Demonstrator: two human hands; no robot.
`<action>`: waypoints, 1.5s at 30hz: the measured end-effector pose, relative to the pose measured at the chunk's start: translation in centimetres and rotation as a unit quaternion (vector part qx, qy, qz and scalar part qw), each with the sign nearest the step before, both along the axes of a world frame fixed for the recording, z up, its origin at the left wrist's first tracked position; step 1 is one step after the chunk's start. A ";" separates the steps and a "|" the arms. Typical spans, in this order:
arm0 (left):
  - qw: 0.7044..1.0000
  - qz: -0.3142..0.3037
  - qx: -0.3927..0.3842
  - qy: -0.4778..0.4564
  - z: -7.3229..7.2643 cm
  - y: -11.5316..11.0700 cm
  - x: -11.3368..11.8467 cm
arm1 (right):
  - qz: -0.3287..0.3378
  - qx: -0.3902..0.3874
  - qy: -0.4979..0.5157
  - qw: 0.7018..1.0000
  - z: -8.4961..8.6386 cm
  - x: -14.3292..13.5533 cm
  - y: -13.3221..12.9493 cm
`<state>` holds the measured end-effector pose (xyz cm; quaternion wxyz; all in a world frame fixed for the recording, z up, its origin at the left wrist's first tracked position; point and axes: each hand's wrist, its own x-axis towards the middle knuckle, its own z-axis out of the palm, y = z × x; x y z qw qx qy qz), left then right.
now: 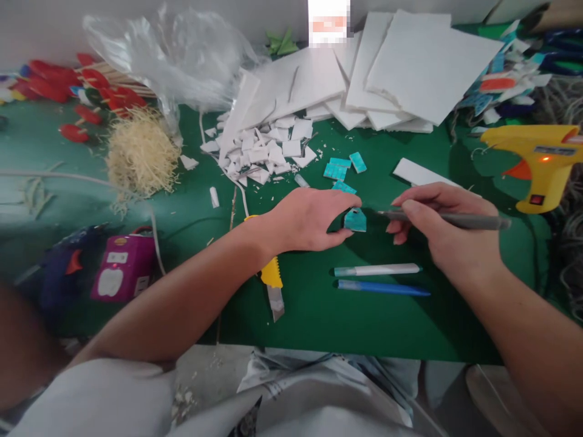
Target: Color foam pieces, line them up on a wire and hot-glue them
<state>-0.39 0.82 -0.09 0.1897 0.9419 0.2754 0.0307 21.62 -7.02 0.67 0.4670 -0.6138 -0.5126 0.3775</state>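
In the head view, the left hand (303, 220) pinches the teal piece (357, 222) between thumb and fingers over the tabletop (314, 325); it looks light, stiff and brittle, best held gently by its edges; its narrower end points away from the wearer, long axis unclear; the right hand's (449, 221) fingers pinch the pen (476, 221), lying sideways, tip leftward, just short of the piece.

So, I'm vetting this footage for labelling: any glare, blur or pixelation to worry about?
Head view: the plastic bag carries glare and the green tabletop a sheen at far left; the teal piece in the left hand is visible, its fine detail soft; same view: the dark blue tool at lower left looks dim and blurred; the pixelated patch at top centre is unreadable.
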 end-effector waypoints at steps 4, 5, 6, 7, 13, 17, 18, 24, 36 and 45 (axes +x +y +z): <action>1.000 0.007 -0.009 -0.004 -0.3 0.2 0.1 | 0.007 -0.003 -0.035 0.999 -0.4 -0.2 0.0; 1.000 0.006 -0.010 -0.008 -0.3 0.2 0.1 | -0.001 0.000 -0.046 0.999 -0.4 -0.3 0.0; 1.000 0.006 -0.011 -0.012 -0.3 0.3 0.1 | -0.008 0.001 -0.055 0.998 -0.4 -0.4 0.1; 1.000 0.005 -0.012 -0.015 -0.3 0.3 0.1 | -0.016 -0.003 -0.059 0.998 -0.4 -0.6 0.1; 0.999 0.006 -0.032 -0.018 -0.2 0.4 0.2 | -0.054 -0.022 -0.018 0.998 -0.4 -1.3 0.7; 0.999 0.014 -0.028 -0.034 -0.4 0.3 0.2 | -0.041 -0.004 -0.046 0.998 -0.7 -1.3 1.0; 0.999 0.019 -0.027 -0.038 -0.4 0.3 0.2 | -0.035 0.003 -0.053 0.998 -0.8 -1.2 1.1; 0.998 0.022 -0.038 -0.041 -0.5 0.4 0.3 | -0.027 0.015 -0.081 0.996 -0.8 -1.0 1.1; 0.998 0.011 -0.041 -0.051 -0.7 0.6 0.3 | -0.032 0.016 -0.093 0.995 -0.8 -1.1 1.1; 0.998 0.009 -0.046 -0.046 -0.5 0.6 0.3 | -0.044 0.004 -0.068 0.997 -0.6 -1.7 1.2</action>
